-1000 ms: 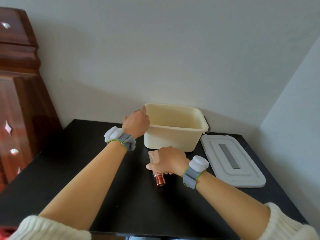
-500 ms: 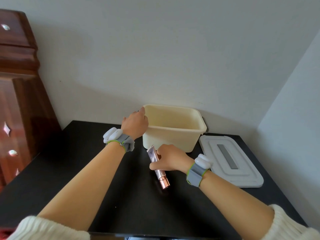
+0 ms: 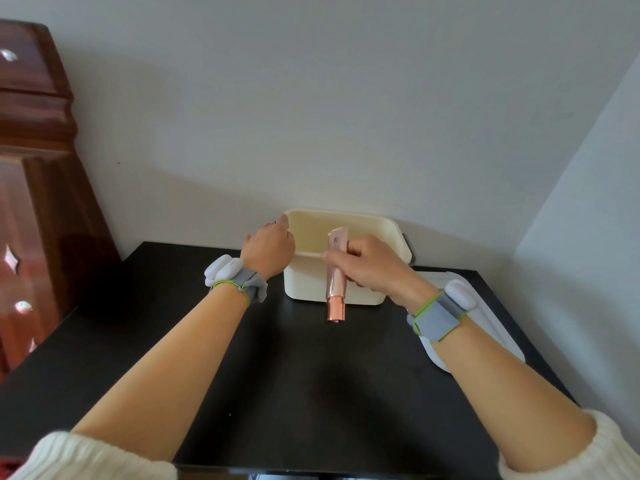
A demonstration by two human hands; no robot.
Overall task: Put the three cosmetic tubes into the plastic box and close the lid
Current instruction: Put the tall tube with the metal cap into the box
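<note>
A cream plastic box [image 3: 375,237] stands open on the black table near the back wall. My left hand [image 3: 268,249] grips the box's left rim. My right hand [image 3: 372,266] holds a pink cosmetic tube [image 3: 336,284] with a rose-gold cap, lifted off the table in front of the box, its flat end up over the near rim and its cap pointing down toward me. The box's inside is mostly hidden, and no other tubes show. The white lid [image 3: 491,327] lies flat to the right of the box, partly behind my right wrist.
The black table [image 3: 294,375] sits in a corner, with white walls behind and to the right. A dark red wooden cabinet [image 3: 38,209] stands against the table's left side. Both wrists wear grey bands with white sensors.
My right hand has lifted the pink tube off the table and carried it up and back to the box's near rim. My left hand has stayed on the box's left rim.
</note>
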